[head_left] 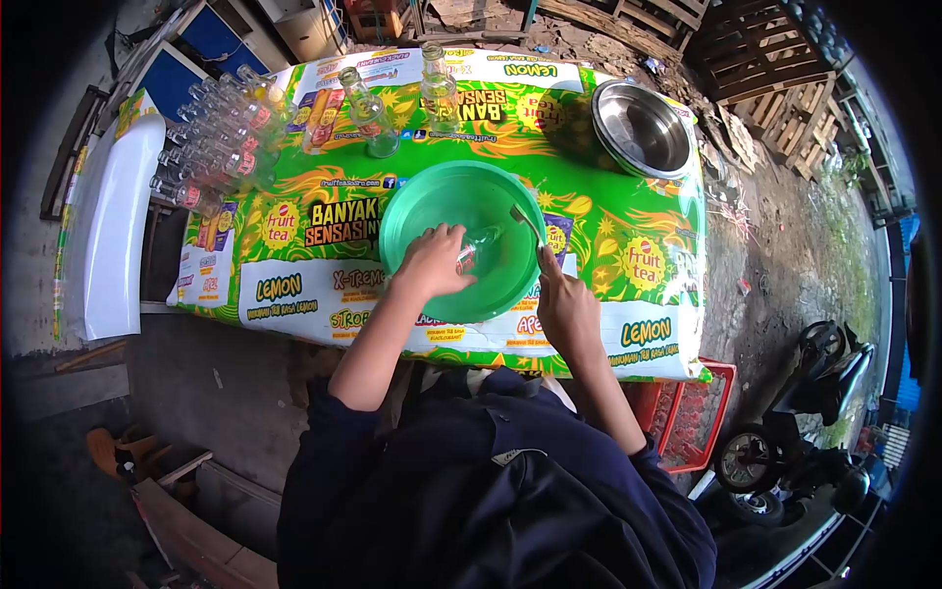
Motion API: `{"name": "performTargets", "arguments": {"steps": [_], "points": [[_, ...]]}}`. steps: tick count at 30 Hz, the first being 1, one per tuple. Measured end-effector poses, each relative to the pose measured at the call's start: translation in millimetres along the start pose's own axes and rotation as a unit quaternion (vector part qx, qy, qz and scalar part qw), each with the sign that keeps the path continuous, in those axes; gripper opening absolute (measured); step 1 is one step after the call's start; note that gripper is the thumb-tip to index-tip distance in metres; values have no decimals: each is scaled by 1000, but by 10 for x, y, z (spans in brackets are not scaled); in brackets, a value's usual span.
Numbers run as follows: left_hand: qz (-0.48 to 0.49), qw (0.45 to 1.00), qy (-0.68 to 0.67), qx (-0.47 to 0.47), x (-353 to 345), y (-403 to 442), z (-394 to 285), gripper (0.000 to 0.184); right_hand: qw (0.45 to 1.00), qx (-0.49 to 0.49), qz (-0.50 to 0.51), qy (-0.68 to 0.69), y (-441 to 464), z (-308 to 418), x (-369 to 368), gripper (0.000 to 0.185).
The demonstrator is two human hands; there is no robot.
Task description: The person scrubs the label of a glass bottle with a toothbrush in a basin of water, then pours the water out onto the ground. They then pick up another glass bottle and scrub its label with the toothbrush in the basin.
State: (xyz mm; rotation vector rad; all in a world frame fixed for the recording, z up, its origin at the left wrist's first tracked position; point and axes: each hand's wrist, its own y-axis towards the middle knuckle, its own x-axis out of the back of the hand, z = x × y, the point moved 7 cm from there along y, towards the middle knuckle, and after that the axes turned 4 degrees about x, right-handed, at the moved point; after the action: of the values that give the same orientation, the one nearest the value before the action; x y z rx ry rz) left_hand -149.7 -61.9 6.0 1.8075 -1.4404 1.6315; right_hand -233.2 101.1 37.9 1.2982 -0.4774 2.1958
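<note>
A green plastic basin (412, 211) stands near the front middle of the table. Inside it lies a clear glass bottle (481, 239) with a red label, and my left hand (438, 261) is closed round its near end. My right hand (567, 299) is at the basin's right rim, its fingers closed on the handle of a brush (525, 218) whose head reaches over the rim. Two clear glass bottles stand behind the basin, one at the back left (373, 120) and one further back (438, 83).
Several glass bottles (231, 137) stand grouped at the table's left end. Metal bowls (643, 128) sit at the back right of the patterned table cover (628, 211). A red crate (699, 417) is below the right front edge, with a motorcycle (756, 456) beyond.
</note>
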Motion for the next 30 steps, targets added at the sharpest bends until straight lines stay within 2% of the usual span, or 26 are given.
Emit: {"name": "performTargets", "arguments": {"steps": [3, 6, 9, 12, 15, 18, 21, 24, 26, 30], "points": [[20, 997, 75, -23, -192, 348, -117, 61, 999, -16, -31, 30, -178, 10, 92, 41], [47, 997, 61, 26, -352, 657, -141, 55, 998, -31, -56, 24, -331, 8, 146, 40], [62, 995, 82, 21, -497, 866, -161, 47, 995, -39, -84, 32, -434, -8, 191, 39], [88, 991, 94, 26, -462, 868, -286, 25, 991, -48, -110, 56, -524, -3, 229, 39], [67, 996, 52, -24, -412, 848, -359, 24, 993, -58, -100, 39, -596, 10, 213, 40], [88, 994, 30, -60, -319, 776, -396, 45, 992, -61, -96, 53, -630, 52, 238, 41], [48, 992, -77, -85, -34, 638, -364, 44, 985, -32, -145, 84, -632, 83, 258, 38], [-19, 970, -206, -126, 380, 449, -272, 41, 981, -42, -127, 138, -581, 41, 157, 35], [-101, 943, -285, -143, 647, 274, -115, 40, 969, -50, -91, 223, -508, 37, 76, 31], [-181, 883, -420, -108, 1055, -160, 257, 37, 929, -67, -44, 362, -364, -75, -313, 35]]}}
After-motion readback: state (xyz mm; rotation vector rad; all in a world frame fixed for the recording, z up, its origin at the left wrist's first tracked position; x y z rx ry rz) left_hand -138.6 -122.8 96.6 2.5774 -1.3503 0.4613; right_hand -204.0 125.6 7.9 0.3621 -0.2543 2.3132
